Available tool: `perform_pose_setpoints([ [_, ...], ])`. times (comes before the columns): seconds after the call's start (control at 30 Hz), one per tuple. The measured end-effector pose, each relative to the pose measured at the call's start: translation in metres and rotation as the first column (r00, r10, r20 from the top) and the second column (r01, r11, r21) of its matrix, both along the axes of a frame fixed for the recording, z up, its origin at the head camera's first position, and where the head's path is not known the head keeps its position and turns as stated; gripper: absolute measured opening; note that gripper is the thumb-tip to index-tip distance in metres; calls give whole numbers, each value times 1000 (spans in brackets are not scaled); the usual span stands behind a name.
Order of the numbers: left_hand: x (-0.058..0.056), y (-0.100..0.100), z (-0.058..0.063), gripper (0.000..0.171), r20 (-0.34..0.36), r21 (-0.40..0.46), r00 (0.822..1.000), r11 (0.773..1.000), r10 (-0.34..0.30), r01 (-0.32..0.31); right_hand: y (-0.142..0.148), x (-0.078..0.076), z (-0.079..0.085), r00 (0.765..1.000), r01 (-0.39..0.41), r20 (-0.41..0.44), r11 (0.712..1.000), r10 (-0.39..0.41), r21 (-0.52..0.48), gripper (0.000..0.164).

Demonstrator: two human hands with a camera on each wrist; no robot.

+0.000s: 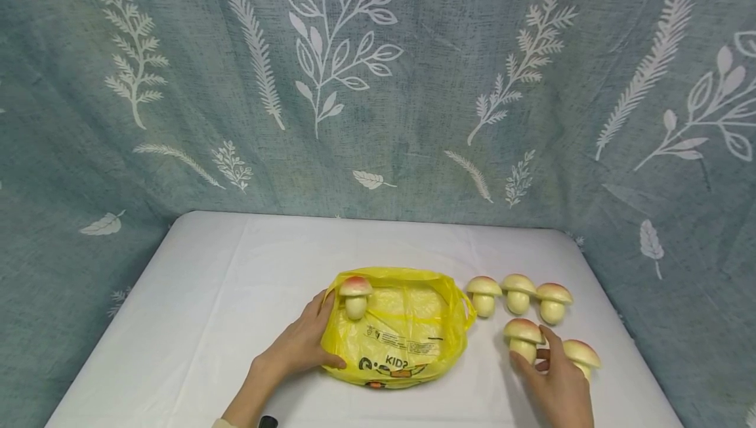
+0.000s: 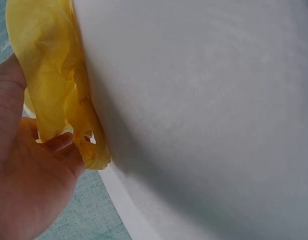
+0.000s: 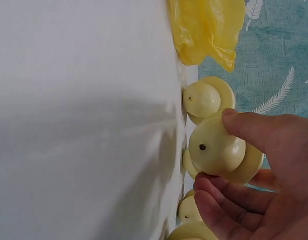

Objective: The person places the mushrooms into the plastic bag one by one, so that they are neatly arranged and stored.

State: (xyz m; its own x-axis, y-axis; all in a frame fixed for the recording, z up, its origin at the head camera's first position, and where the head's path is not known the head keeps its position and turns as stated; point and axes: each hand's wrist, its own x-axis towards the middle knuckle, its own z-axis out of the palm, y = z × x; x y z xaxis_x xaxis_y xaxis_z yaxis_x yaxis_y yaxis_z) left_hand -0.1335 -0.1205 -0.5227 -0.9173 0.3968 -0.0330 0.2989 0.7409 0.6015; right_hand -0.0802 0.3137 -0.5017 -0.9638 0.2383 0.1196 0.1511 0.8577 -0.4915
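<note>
A yellow plastic bag with dark print lies with its mouth spread on the table, and one toy mushroom with a reddish cap is inside at its left. My left hand grips the bag's left side, thumb at the front and fingers behind; the left wrist view shows yellow film between them. To the right of the bag, my right hand pinches a pale-stemmed toy mushroom between thumb and fingers. In the right wrist view that mushroom appears held off the white surface, its stem end towards the camera.
Three more mushrooms stand in a row behind the right hand: one by the bag's handle, a middle one and a right one. Another mushroom is partly hidden by the right hand. A patterned curtain surrounds the white table.
</note>
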Motion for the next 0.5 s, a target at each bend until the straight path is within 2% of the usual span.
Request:
perform_pose_setpoints([
  [0.33,0,0,0,130,1,2,1000,1000,2,-2,-12,-1,4,991,44,-123,999,-44,-1,78],
  [0.5,0,0,0,130,3,-3,1000,1000,4,-4,-18,-1,7,981,36,-189,999,-36,-5,76],
])
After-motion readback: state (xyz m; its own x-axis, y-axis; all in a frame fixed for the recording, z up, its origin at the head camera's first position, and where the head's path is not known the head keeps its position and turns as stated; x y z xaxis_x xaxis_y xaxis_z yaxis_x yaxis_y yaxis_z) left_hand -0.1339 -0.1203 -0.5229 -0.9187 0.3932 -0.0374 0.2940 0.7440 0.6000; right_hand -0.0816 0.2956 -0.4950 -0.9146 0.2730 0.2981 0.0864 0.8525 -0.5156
